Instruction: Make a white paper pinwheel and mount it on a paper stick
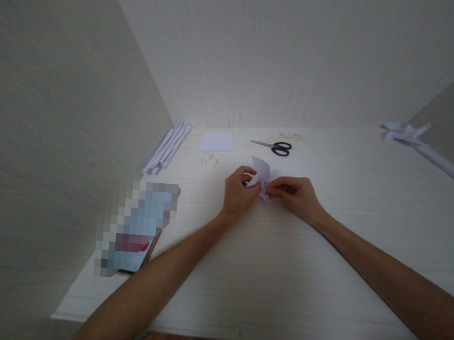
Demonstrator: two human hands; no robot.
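A small folded white paper piece [261,171] sits at the middle of the white table [283,258], held between both hands. My left hand [238,190] pinches its left side with thumb and fingers closed. On the paper's right side, my right hand [294,194] pinches it with fingertips pressed together. Part of the paper is hidden under my fingers.
Black-handled scissors [276,146] lie behind the hands. A white paper square [216,141] and several rubber bands [210,160] lie at the back left. Folded white strips [168,147] rest by the left wall. A phone [138,231] lies near left; white folded paper [418,140] far right.
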